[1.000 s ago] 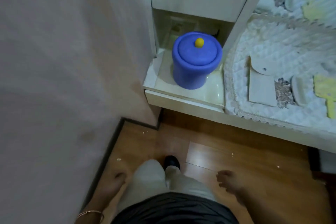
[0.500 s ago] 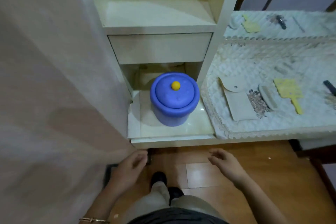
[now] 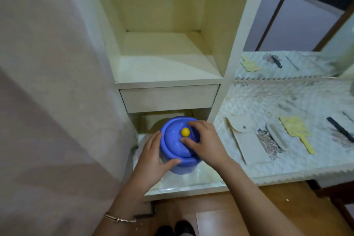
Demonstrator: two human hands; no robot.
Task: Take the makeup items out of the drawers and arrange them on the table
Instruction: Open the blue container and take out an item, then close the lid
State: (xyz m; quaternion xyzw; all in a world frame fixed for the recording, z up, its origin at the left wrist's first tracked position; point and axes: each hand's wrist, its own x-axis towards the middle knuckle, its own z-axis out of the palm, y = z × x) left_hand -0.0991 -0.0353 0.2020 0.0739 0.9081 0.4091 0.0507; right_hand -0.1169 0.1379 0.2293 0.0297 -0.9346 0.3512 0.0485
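Note:
A blue round container [image 3: 173, 146] with a lid and a yellow knob [image 3: 185, 132] stands in the open lower drawer [image 3: 187, 188] of a cream cabinet. My left hand [image 3: 153, 161] grips the container's left side, thumb across its front. My right hand [image 3: 206, 143] rests on the lid, index finger and thumb spread on either side of the knob without closing on it. On the quilted table [image 3: 287, 166] to the right lie a cream pouch [image 3: 247, 142], a white oval item [image 3: 277, 136], a yellow paddle-shaped item [image 3: 296, 130] and a black stick [image 3: 340, 131].
Above the open drawer is a shut drawer [image 3: 168, 97] and an open shelf [image 3: 164, 67]. A pale wall [image 3: 47, 101] stands close on the left. A mirror behind the table reflects the items. Wooden floor and my shoes are below.
My view rose from the floor to the cabinet. Both hands came up from near my legs onto the blue container, the left round its side, the right onto the lid.

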